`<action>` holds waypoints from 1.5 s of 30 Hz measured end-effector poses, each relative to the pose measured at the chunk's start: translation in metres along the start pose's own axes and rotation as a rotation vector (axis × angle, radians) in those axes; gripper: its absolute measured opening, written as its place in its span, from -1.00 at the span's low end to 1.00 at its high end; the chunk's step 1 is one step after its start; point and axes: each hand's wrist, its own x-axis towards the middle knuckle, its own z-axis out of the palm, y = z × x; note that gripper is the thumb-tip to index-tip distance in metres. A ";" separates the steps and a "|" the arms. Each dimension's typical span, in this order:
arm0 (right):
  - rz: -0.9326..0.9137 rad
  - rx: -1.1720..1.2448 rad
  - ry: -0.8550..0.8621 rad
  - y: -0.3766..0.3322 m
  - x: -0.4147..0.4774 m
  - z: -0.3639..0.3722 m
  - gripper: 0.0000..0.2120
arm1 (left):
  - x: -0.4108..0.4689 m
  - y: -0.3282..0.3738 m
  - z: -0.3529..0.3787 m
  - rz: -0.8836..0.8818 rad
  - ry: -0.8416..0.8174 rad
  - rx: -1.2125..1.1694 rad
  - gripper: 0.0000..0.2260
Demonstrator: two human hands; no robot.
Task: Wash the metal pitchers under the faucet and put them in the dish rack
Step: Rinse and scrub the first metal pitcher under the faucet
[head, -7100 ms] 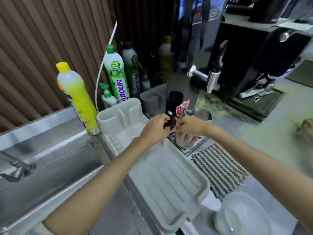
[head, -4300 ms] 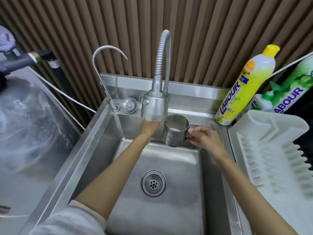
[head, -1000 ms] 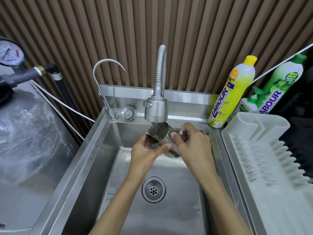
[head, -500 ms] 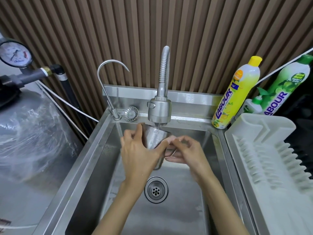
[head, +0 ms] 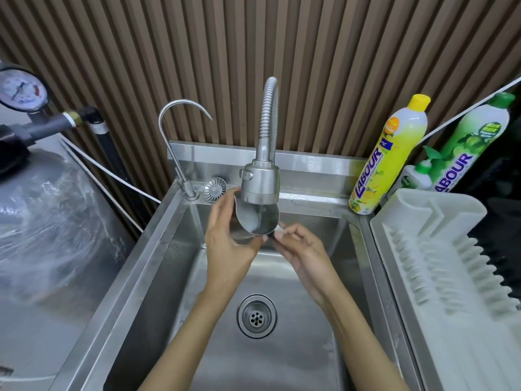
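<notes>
the metal pitcher [head: 257, 221] is held directly beneath the faucet [head: 261, 182] head, above the far part of the sink [head: 158, 266], its open mouth tilted toward the camera. the left hand [head: 228, 246] wraps its left side, fingers curled against the wall. the right hand [head: 303, 249] grips at its right edge, thumb and fingers pinched together; what they pinch cannot be told. the dish rack [head: 439, 266] stands to the right, beside the sink.
</notes>
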 end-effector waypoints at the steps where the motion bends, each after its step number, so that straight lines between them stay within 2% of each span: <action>1: 0.029 0.073 -0.021 0.004 0.001 0.001 -0.87 | -0.002 0.001 -0.002 0.003 0.019 0.097 -0.26; 3: 0.068 0.080 -0.003 0.007 0.001 0.002 -0.89 | -0.005 0.006 -0.005 -0.041 0.087 0.286 -0.15; 5: 0.073 -0.017 0.057 0.000 -0.003 0.004 -0.88 | -0.006 0.010 -0.003 -0.098 0.114 0.402 -0.05; 6: 0.062 -0.088 0.102 -0.005 -0.005 0.004 -0.87 | -0.006 0.014 -0.002 -0.143 0.092 0.425 -0.04; 8: 0.035 -0.268 0.214 -0.021 -0.008 0.002 -0.86 | -0.006 0.016 0.002 -0.245 0.014 0.410 -0.12; 12: -0.149 -0.858 0.384 -0.050 -0.012 0.003 -0.79 | -0.009 0.015 0.006 -0.410 -0.134 0.165 -0.52; 14: -0.277 -1.087 0.427 -0.053 -0.016 0.011 -0.81 | -0.008 0.011 0.007 -0.476 -0.188 -0.075 -0.58; 15: -0.331 -1.108 0.431 -0.052 -0.018 0.015 -0.84 | -0.006 0.008 0.008 -0.486 -0.203 -0.176 -0.54; 17: -0.361 -0.896 0.389 -0.045 -0.017 0.018 -0.86 | -0.001 0.003 0.012 -0.425 -0.174 -0.283 -0.47; 19: -0.280 -0.572 0.299 -0.033 -0.010 0.013 -0.81 | 0.004 0.001 0.014 -0.303 -0.095 -0.299 -0.40; 22: -0.095 -0.158 0.142 -0.011 -0.001 0.006 -0.82 | 0.008 0.003 0.010 -0.072 -0.031 -0.065 -0.30; 24: 0.002 0.089 0.059 0.001 0.000 0.003 -0.86 | 0.003 0.003 0.006 -0.010 0.002 0.138 -0.29; 25: 0.039 0.135 0.042 0.004 -0.001 0.002 -0.88 | -0.001 0.006 0.004 -0.016 0.026 0.245 -0.26; 28: 0.139 0.046 0.059 -0.001 -0.007 0.001 -0.91 | -0.007 0.016 0.000 -0.132 0.034 0.447 -0.11; 31: 0.190 -0.119 0.162 -0.020 -0.014 -0.002 -0.89 | -0.010 0.023 0.005 -0.245 -0.013 0.414 0.00; 33: 0.099 -0.305 0.257 -0.036 -0.017 -0.006 -0.87 | -0.015 0.022 0.012 -0.304 -0.027 0.306 -0.14; 36: -0.146 -0.738 0.379 -0.051 -0.021 -0.006 -0.79 | -0.018 0.013 0.019 -0.422 -0.114 -0.016 -0.52; 38: -0.266 -0.899 0.402 -0.052 -0.023 0.001 -0.83 | -0.015 0.006 0.022 -0.448 -0.167 -0.255 -0.54; 40: -0.328 -0.820 0.375 -0.048 -0.023 0.006 -0.86 | -0.010 0.002 0.025 -0.420 -0.161 -0.392 -0.47; 42: -0.308 -0.587 0.297 -0.042 -0.019 0.005 -0.81 | -0.001 0.002 0.025 -0.354 -0.116 -0.434 -0.34; 45: -0.166 -0.247 0.154 -0.029 -0.009 0.001 -0.80 | 0.008 0.002 0.018 -0.201 -0.046 -0.297 -0.21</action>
